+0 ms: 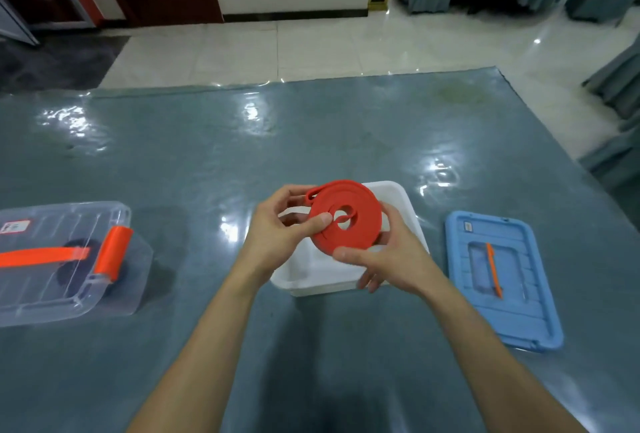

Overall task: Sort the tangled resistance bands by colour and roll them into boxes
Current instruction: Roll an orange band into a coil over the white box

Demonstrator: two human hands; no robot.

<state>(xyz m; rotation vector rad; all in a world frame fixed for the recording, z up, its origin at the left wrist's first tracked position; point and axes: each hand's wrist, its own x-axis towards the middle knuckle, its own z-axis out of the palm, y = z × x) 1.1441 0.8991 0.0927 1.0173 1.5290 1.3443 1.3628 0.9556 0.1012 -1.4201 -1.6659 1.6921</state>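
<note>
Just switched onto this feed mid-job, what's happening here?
A person holds a red rubber resistance band, rolled into a flat coil, with both hands: the left hand pinches its face, the right hand grips its lower edge. It is over an open white plastic box on the blue-grey table, not yet inside. A clear lidded plastic box at the left holds a dark roll; a blue plastic lid lies at the right.
</note>
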